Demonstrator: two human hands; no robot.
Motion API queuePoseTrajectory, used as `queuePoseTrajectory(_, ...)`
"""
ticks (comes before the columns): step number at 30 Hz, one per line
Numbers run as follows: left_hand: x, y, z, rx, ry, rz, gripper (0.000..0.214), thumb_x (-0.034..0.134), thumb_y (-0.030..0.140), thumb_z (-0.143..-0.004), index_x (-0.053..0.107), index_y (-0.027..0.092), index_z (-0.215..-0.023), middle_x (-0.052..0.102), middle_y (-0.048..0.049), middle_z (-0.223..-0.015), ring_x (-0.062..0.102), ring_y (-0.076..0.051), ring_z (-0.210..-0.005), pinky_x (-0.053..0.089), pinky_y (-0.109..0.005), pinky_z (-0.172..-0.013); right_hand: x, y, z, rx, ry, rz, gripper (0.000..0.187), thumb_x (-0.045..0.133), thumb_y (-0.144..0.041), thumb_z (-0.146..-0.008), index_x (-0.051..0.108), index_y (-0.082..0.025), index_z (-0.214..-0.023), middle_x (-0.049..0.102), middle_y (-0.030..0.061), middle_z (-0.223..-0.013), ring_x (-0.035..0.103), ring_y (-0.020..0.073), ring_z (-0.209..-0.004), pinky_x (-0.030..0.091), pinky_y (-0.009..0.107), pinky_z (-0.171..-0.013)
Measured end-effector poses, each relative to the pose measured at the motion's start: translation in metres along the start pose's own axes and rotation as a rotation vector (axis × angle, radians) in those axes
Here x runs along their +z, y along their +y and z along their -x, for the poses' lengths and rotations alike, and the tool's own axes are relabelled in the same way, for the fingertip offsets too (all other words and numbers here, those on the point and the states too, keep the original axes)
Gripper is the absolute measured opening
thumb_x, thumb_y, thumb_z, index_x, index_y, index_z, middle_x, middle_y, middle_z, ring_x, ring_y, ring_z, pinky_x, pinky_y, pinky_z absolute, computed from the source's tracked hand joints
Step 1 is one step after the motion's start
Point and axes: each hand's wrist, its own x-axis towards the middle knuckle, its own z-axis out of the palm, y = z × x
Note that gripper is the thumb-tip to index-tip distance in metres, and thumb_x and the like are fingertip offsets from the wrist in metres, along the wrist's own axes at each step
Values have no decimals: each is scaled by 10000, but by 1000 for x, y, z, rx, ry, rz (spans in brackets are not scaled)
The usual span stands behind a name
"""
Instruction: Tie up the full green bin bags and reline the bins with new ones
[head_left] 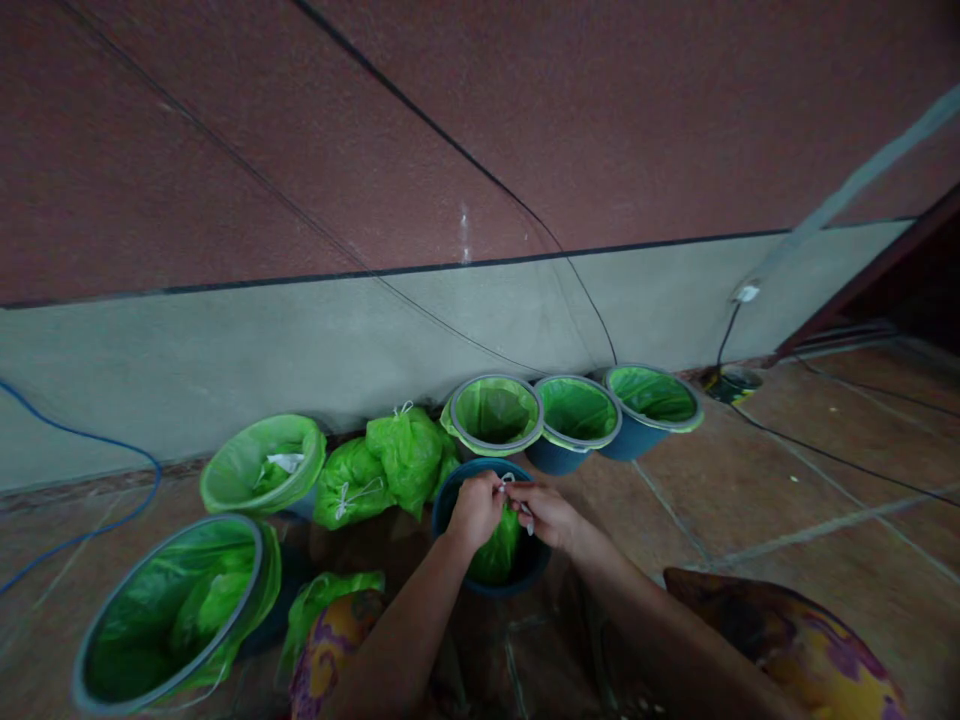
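Note:
A green plastic bag [496, 552] sits inside a dark blue bin [444, 497] in front of me, its top gathered. White drawstring [508, 479] shows at the neck of the bag, between my hands. My left hand [475, 508] is closed, its fingertips pinching the drawstring from the left. From the other side my right hand [547, 514] pinches it too, and a white end hangs below its fingers. Both hands are over the bin's opening and nearly touch. The lower part of the bag is partly hidden by my hands and the rim.
Along the wall stand three lined bins [496, 410] and, further left, a lined bin [262, 465]. Tied green bags [411, 450] lean between them. A large lined bin [176, 615] is at front left. A blue cable [97, 437] and a black cable [832, 458] cross the floor.

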Motion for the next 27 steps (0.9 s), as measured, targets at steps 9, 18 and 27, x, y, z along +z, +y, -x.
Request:
queuePoseTrajectory(9,-10,-6,-2,-50,-123,-322,273,423,214,-913,687,149,-886,715,-122,-916,657,-214,-889,451,-303,-830,-14,12,-2,-102,40,95,180,712,-241,-564,669,-169,-724,489,-54,-506,335,58,-424,178,199,-394)
queuePoseTrajectory(18,2,-35,12,-336,-339,-437,280,573,179,-797,673,139,-1055,687,-204,-1111,644,-311,-1060,473,-378,-886,-65,54,-22,-141,340,435,446,612,-178,-552,669,-167,-994,661,43,-778,592,185,-667,461,298,-574)
queuePoseTrajectory(27,32,-61,17,-358,-487,-316,916,730,63,-525,433,87,-1392,602,-254,-1272,600,-352,-1158,477,-378,-959,-33,87,-34,-228,36,1293,987,654,-54,-490,416,-204,-1436,410,190,-1467,311,401,-1359,289,569,-1043)
